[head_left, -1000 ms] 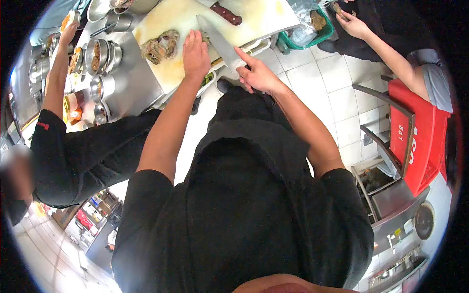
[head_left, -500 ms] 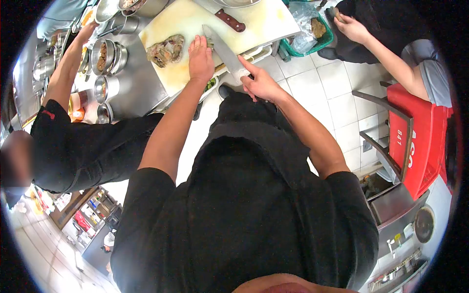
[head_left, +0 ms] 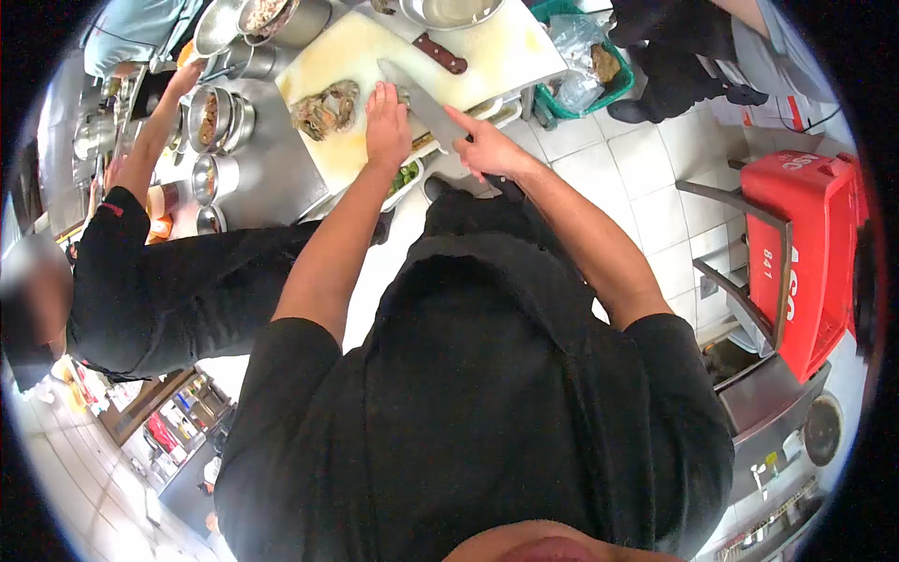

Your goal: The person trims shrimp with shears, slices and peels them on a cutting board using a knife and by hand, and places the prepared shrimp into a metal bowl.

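Note:
My right hand is closed round the handle of a large knife, its index finger stretched along the blade. The blade lies low over the front part of a pale cutting board. Flat on the board, fingers extended, is my left hand, just left of the blade. A small greyish piece shows between its fingertips and the blade, partly hidden. Left of my left hand rests a pile of grey-brown shellfish, perhaps shrimp. Beyond the blade lies a second knife with a dark red handle.
Metal bowls of food stand on the steel counter at left, where a co-worker in black reaches out. A metal bowl sits at the board's far edge. Right are a green basket, another person's legs and a red crate.
The person at right has moved farther back, their hand out of view. A metal bowl has come into view on the board's far edge. My hands keep nearly the same pose.

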{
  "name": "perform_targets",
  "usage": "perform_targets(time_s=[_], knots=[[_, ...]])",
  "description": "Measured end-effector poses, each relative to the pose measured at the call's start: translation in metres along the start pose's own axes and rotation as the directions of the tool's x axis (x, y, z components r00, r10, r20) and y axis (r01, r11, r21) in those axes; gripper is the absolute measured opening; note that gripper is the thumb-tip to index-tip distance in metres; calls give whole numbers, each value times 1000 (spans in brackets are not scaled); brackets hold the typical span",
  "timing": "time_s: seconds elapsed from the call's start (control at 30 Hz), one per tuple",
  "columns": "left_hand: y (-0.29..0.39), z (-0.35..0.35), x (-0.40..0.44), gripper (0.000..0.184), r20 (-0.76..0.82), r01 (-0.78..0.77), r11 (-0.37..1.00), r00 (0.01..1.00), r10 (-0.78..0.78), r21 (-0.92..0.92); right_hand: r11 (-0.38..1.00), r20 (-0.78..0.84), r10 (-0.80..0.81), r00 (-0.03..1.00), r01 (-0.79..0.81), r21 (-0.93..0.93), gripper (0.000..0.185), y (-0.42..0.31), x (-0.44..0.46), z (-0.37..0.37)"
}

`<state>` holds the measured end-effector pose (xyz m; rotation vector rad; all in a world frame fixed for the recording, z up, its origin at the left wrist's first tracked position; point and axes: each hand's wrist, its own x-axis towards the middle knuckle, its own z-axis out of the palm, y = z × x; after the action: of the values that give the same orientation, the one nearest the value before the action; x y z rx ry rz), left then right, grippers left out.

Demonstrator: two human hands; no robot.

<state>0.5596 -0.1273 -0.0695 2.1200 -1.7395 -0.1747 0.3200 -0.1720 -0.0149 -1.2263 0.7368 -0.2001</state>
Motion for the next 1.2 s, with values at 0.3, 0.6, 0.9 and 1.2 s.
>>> perform_targets(time_s=[0.3, 0.6, 0.9, 1.2], knots=[[8, -12, -24, 52, -65, -44, 996, 997, 39, -82, 993, 12, 119, 993, -119, 21, 72, 7, -30, 4], [10, -16, -30, 50, -11, -10, 1000, 1000, 10, -20, 991, 82, 135, 988, -133, -29, 74, -3, -25, -18], [5, -10, -27, 51, -32, -15, 999, 999, 14, -29, 986, 137, 165, 977, -163, -28, 73, -18, -2, -28], [2, -9, -26, 51, -57, -42, 998, 998, 39, -51, 989, 138, 135, 981, -125, -84, 71, -19, 5, -29]])
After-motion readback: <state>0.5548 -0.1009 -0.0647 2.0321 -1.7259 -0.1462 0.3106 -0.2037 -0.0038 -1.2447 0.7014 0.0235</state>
